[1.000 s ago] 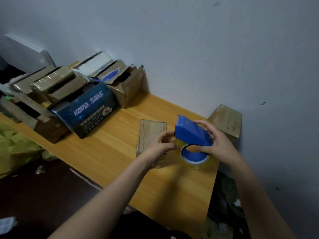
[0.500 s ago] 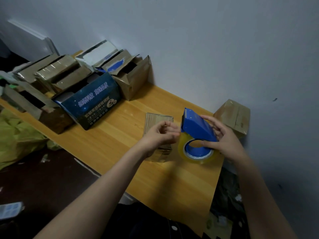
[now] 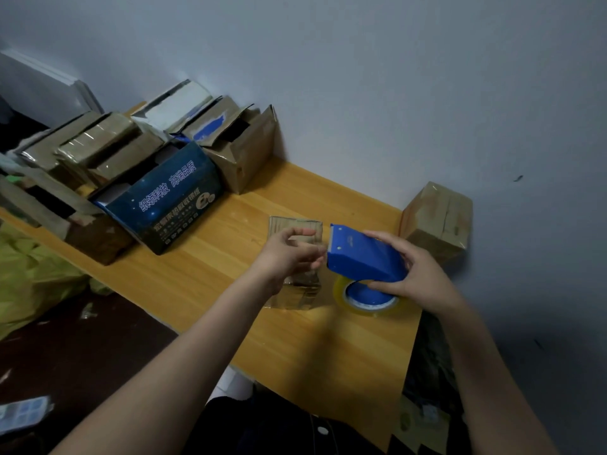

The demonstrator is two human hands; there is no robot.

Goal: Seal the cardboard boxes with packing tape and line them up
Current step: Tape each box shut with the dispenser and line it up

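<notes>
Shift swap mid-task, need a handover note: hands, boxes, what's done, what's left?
Hands: the left hand seems to pinch the tape end at the dispenser's mouth. The right hand grips the blue tape dispenser above the table.
Things: the small box lies on the table under the left hand. The closed box stands at the table's right end by the wall. A pile at the left end includes the open-flapped box and the dark blue printed box.
Done: probably the closed box.
Left: tape the small box, line it up, then work through the pile.
</notes>
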